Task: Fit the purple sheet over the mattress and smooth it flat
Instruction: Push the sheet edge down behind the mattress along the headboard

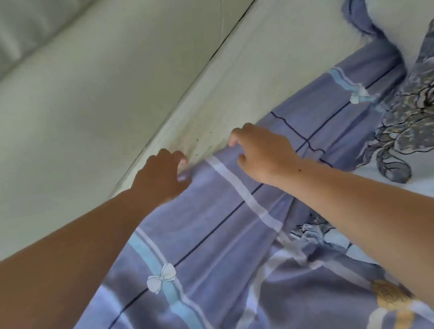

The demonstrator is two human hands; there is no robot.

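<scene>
The purple sheet, checked with white and light-blue stripes and small bows, lies rumpled across the lower middle. Its far edge ends short of the head of the pale mattress, which shows bare beyond it. My left hand pinches that edge at its corner, fingers curled onto the cloth. My right hand grips the same edge a little to the right, thumb and fingers closed over a fold. Both forearms reach in from below.
A padded off-white headboard fills the upper left, with a dark gap between it and the mattress. A white and blue floral duvet is heaped on the right, over part of the sheet.
</scene>
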